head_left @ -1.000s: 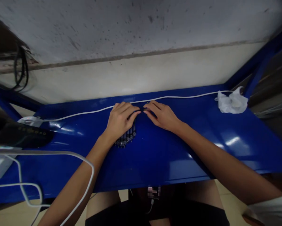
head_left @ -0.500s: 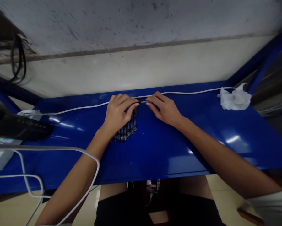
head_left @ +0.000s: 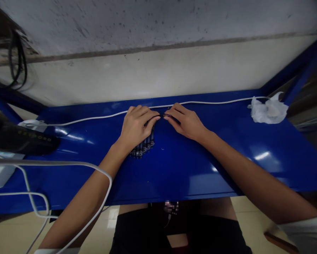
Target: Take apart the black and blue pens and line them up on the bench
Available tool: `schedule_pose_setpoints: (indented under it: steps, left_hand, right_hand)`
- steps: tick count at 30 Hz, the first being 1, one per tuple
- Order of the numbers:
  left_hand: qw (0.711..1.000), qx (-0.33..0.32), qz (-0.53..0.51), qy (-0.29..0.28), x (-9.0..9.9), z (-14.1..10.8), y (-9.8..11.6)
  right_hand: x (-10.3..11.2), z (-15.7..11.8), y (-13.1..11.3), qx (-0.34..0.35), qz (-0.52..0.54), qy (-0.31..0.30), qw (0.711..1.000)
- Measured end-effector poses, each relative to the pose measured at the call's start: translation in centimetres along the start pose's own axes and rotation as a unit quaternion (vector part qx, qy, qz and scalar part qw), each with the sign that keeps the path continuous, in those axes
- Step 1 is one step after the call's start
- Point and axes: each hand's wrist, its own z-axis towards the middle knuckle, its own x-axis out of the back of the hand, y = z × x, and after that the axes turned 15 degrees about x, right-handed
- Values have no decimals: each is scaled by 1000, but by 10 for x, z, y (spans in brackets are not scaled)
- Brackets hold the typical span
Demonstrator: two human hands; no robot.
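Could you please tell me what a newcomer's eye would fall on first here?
Probably the glossy blue table, with the left hand and right hand toward its back, pinching a thin dark piece between them. A row of slim dark rods lies partly hidden by the left hand; a crumpled white bag sits near the table's right end.

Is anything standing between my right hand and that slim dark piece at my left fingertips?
Nothing visible does: your right hand is at the slim dark piece, close to your left hand. The white cable runs behind both hands.
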Motion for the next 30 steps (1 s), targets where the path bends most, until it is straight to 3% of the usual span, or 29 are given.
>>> schedule_pose_setpoints:
  steps: [11, 21, 30]
  left_hand:
    - [1000, -9, -8, -21, -6, -4, 9]
    - [1000, -8, -6, -27, -11, -6, 7]
    - [999, -2, -17, -31, -11, -6, 7]
  right_hand:
    - [-2, -2, -2, -13, 97, 8, 995]
    - [-2, 0, -3, 16, 104, 19, 994]
    - [-1, -2, -3, 5, 84, -18, 996]
